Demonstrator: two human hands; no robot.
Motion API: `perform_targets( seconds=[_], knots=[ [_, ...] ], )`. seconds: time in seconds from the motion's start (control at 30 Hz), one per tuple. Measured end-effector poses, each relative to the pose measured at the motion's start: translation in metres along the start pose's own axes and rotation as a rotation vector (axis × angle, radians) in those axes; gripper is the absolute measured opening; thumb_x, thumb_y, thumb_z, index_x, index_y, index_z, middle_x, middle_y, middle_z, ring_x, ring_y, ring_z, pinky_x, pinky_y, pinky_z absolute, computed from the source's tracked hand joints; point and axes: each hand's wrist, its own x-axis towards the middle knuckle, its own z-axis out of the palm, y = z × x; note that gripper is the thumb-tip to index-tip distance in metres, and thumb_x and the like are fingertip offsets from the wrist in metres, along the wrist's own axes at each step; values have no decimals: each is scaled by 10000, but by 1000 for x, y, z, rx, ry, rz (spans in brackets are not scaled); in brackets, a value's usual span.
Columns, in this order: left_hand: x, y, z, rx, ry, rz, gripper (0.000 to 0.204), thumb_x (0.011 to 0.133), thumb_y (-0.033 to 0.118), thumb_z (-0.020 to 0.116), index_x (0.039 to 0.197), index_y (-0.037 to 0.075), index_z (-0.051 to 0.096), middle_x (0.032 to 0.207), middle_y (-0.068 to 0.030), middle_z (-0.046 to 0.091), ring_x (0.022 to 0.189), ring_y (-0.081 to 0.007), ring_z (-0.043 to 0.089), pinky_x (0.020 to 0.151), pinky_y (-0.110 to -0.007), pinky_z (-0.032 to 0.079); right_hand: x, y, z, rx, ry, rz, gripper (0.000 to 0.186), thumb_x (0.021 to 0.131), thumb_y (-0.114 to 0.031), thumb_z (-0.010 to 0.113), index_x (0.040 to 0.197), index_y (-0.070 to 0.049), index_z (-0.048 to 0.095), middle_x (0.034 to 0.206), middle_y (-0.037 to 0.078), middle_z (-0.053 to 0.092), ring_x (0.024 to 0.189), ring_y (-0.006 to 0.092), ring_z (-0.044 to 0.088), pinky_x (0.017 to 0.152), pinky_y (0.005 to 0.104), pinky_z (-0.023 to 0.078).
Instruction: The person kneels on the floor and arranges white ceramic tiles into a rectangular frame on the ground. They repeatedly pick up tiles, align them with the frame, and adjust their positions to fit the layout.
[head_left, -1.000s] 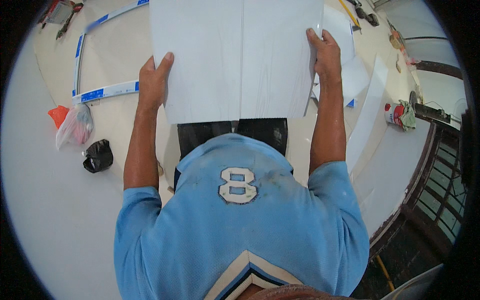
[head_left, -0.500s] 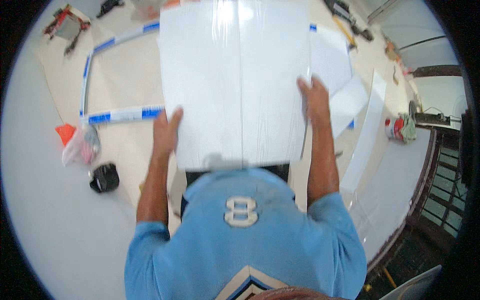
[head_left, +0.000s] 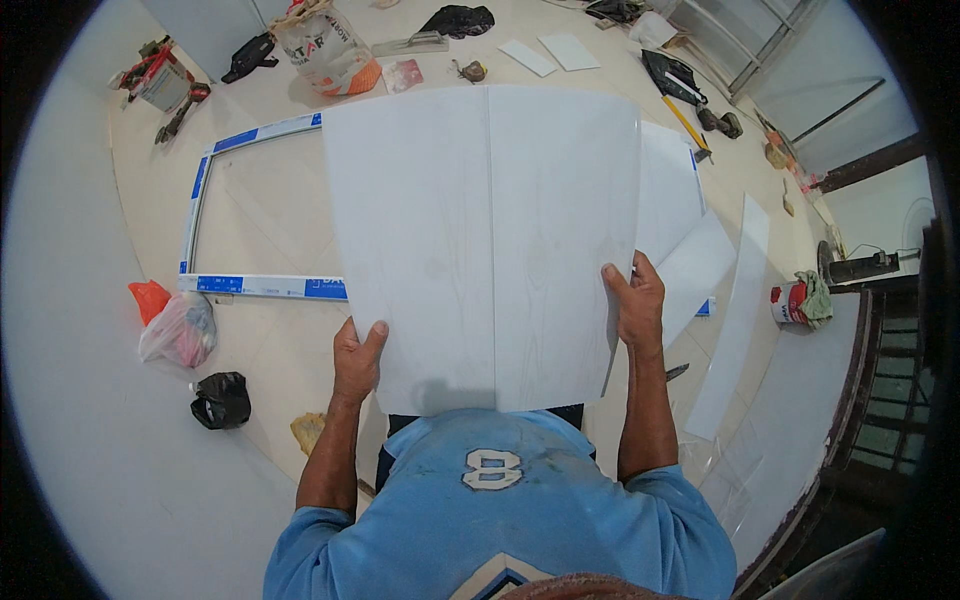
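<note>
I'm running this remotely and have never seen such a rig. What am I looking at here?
No machine here: a person works bare-handed, seen by a wide camera worn on the head, looking down; straight edges bend near the rim. The left hand grips the left edge of a white panel, the right hand its right edge. On the pale floor lies a blue-and-white frame, partly hidden by the panel. A black bag lies to the left; a red-and-white can with a green cloth is at the right.
</note>
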Motion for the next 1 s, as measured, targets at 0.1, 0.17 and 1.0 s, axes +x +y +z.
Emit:
perform_targets(
  seconds=[0.1, 0.17, 1.0],
  knots=[
    [4, 3, -6, -12, -45, -38, 414, 1031, 238, 691, 1313, -55, 616, 1187, -116, 712, 1066, -176, 661, 949, -356, 540, -5, 1, -6, -6, -27, -54, 385, 957, -28, 728, 1304, 85, 604, 1130, 168, 727, 1000, 197, 698, 909, 358, 587],
    [12, 12, -11, 45, -97, -16, 436, 1022, 247, 702, 1324, -53, 605, 1199, -126, 707, 1069, -193, 668, 955, -372, 546, -7, 4, -10, -54, -40, -36, 395, 948, -28, 734, 1303, 81, 599, 1139, 168, 724, 1010, 197, 696, 917, 363, 585],
    [97, 70, 9, 433, 11, -16, 508, 999, 408, 713, 1209, -54, 678, 1018, -127, 737, 895, -185, 696, 787, -347, 579, 27, 26, -20, -238, -268, 79, 696, 851, -300, 860, 1358, 79, 569, 1198, 209, 695, 1111, 304, 673, 995, 445, 546]
  ],
)
